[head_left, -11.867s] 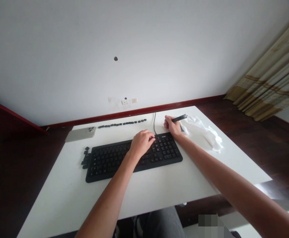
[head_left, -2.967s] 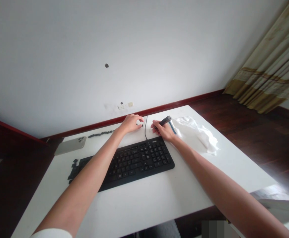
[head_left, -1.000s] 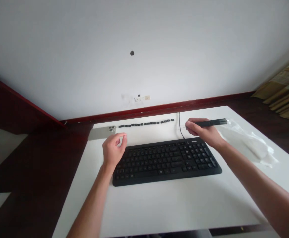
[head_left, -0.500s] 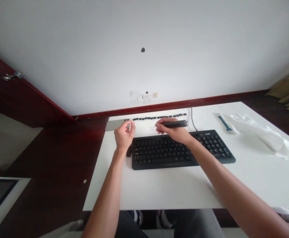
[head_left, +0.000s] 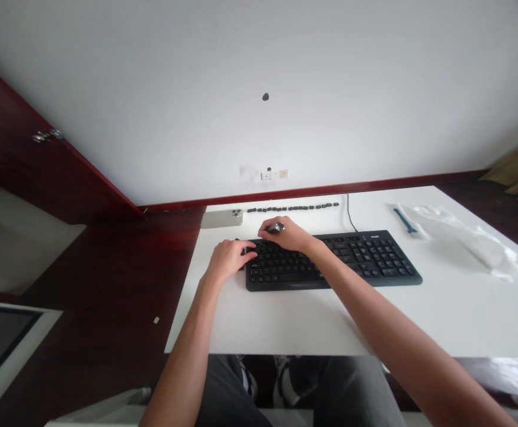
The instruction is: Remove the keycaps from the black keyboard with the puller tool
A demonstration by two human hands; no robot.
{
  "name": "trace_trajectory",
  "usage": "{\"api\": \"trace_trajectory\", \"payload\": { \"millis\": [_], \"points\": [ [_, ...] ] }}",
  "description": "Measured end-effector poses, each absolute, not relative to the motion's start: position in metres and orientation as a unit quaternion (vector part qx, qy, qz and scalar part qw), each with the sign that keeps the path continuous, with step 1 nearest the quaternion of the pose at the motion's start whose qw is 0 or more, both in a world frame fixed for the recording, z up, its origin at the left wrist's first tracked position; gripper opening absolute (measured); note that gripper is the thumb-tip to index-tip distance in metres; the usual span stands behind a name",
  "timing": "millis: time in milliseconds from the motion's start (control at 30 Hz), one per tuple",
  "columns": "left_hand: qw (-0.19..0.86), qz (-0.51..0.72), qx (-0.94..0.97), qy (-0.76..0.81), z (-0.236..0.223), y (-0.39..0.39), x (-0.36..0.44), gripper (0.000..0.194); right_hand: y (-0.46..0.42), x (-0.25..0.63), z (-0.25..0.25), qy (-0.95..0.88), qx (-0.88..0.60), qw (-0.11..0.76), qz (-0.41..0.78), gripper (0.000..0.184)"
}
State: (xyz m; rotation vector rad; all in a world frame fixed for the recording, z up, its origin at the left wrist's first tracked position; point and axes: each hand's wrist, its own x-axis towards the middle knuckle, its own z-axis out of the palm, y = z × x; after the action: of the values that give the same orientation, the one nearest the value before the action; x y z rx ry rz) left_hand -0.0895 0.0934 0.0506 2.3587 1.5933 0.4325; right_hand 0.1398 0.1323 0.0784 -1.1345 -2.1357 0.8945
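Two hands at a black keyboard (head_left: 365,261)

Right hand (head_left: 288,234) grips a black tool (head_left: 275,227) tightly above the keys, mostly hidden; left hand (head_left: 230,261) rests loosely open on the left keys. Keycaps (head_left: 292,207) lie in a far row, beside a phone (head_left: 221,218).

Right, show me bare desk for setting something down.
Bare white desk runs in front of the keyboard. Another patch lies between its cable and the crumpled white sheet. It's crowded over the keys, under the left hand and right hand, and at the keycap row beside the phone.
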Motion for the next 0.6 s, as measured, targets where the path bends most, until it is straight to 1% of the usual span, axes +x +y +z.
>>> {"api": "trace_trajectory", "payload": {
  "millis": [133,233,467,533,600],
  "points": [
    [0.115,0.133,0.818,0.548,0.053,0.093,-0.085,0.021,0.140,0.136,0.090,-0.814,-0.441,0.201,0.320,0.018],
    [0.111,0.129,0.821,0.545,0.055,0.091,-0.082,0.020,0.142,0.135,0.095,-0.820,-0.469,0.147,0.293,0.023],
    [0.120,0.121,0.827,0.537,0.057,0.089,-0.077,0.017,0.142,0.137,0.092,-0.815,-0.520,0.088,0.240,0.053],
    [0.120,0.123,0.827,0.535,0.055,0.089,-0.078,0.017,0.143,0.135,0.095,-0.819,-0.522,0.073,0.229,0.052],
    [0.125,0.126,0.826,0.535,0.054,0.090,-0.078,0.017,0.143,0.133,0.102,-0.831,-0.504,0.060,0.228,0.041]
  ]
}}
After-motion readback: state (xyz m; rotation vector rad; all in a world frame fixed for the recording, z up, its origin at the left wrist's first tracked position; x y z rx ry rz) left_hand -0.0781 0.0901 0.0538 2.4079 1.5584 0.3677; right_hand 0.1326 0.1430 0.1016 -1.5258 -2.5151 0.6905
